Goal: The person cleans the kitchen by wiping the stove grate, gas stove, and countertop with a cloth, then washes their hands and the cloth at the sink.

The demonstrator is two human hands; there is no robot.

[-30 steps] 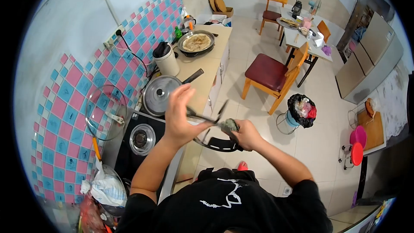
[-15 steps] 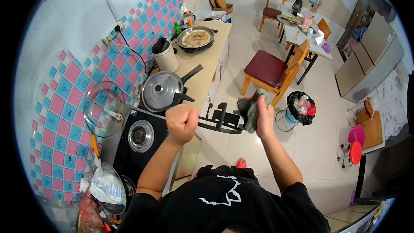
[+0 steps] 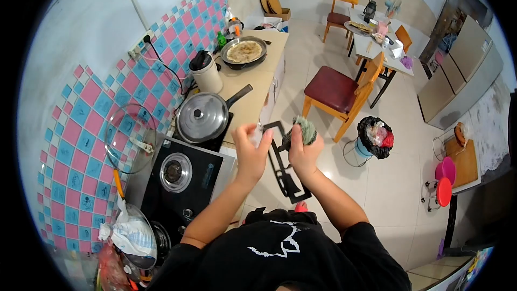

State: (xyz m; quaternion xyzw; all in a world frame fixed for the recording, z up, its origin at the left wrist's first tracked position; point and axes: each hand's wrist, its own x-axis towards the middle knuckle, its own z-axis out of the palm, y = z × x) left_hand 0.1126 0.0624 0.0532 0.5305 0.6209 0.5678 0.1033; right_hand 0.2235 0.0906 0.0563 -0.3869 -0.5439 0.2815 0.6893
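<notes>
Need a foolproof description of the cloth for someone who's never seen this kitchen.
From the black stove on the left, go right to the open black frame. The cloth is bunched in the person's right grip, beside the frame. It's soft, crumpled and grey-green, unlike the rigid black frame.

- The rack lies between your left hand and your right hand.
- The cloth is in your right hand.
- To your left, the stove carries the lidded pan at its far end.
- Beyond, the table bears the frying pan, flatbread inside.
- The bin stands to your right, the chair beyond.
</notes>
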